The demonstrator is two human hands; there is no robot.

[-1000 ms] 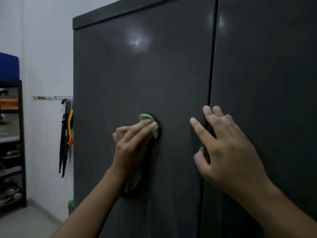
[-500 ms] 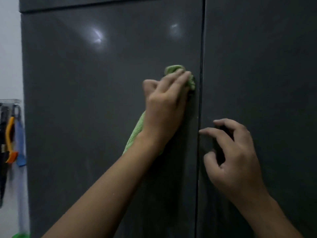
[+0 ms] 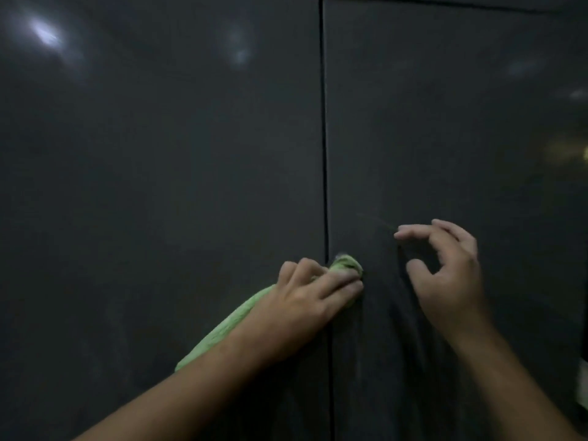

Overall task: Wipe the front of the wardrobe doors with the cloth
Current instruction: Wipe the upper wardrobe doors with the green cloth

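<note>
- The left door (image 3: 143, 186) is dark and glossy, with light reflections high on it.
- The green cloth (image 3: 232, 323) trails down this door from under the left wrist. Its bunched end reaches over the seam (image 3: 324, 138) onto the right door (image 3: 477, 122). It looks soft, light and limp, and is probably best gathered as a wad under the palm so the loose tail does not drag.
- The left hand (image 3: 305, 300) grips that wad, fingers curled over it, pressing it against the doors at the seam.
- The right hand (image 3: 445, 281) holds nothing, its fingers loosely curled close to the right door. Whether it touches the door, I cannot tell.
</note>
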